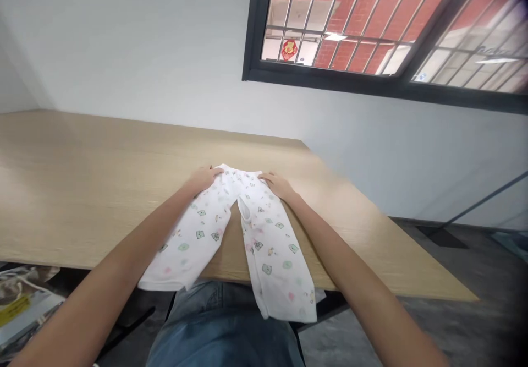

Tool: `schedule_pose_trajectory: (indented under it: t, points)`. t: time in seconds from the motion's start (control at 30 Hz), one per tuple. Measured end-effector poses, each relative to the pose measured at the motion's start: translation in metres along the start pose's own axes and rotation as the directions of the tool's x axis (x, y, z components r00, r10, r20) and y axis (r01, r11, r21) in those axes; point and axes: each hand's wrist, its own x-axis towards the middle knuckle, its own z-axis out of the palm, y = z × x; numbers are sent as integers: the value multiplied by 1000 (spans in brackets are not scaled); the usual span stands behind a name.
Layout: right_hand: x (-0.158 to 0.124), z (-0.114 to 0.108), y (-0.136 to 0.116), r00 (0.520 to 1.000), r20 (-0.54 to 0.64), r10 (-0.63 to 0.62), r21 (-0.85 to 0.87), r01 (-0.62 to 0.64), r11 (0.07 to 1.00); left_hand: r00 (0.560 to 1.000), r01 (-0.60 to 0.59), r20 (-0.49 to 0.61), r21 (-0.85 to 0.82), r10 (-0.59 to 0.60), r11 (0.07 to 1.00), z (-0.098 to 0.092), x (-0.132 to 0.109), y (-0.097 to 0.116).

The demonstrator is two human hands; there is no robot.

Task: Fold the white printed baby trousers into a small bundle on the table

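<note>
Plainly, a pair of white printed trousers (237,185) lies on the wooden table (124,191), near its front edge, with both leg ends reaching past that edge above the person's jeans (206,295). The left hand (203,179) rests at one upper corner of the waist and the right hand (279,184) at the other, fingers laid on the cloth; whether either is pinching it or only pressing it flat, I cannot tell. The likeliest trouble, I would judge, is slipping: the overhanging ends could drag the thin cloth towards the lap if both hands let go. Pulling harder on one corner than the other could skew the waist and wrinkle the front. The leg on the right-hand side, with a fold along its inner edge, might set a crease if pressed as it is. As for direction, the waist points away from the person, towards the wall (165,81), and the long axis runs from there back to the body, the legs spreading apart like an upturned V
</note>
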Motion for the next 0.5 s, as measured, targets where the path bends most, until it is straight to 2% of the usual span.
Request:
schedule_pose_trajectory:
  t: [0.13, 0.3, 0.4, 0.5]
  points:
    - [12, 5, 20, 1000, -21, -12, 72, 13, 997, 1000, 25, -10, -78, -25, 997, 3, 22, -4]
    - [26, 7, 30, 996, -80, 35, 200, -18, 980, 996, 71, -29, -256, -81, 964, 3, 35, -7]
    - [31, 6, 30, 990, -123, 69, 321, -26, 947, 990, 100, -51, -424, -134, 900, 5, 37, -13]
    - [30, 4, 32, 973, -179, 145, 468, -45, 883, 970, 124, -85, -630, -227, 766, 6, 36, -25]
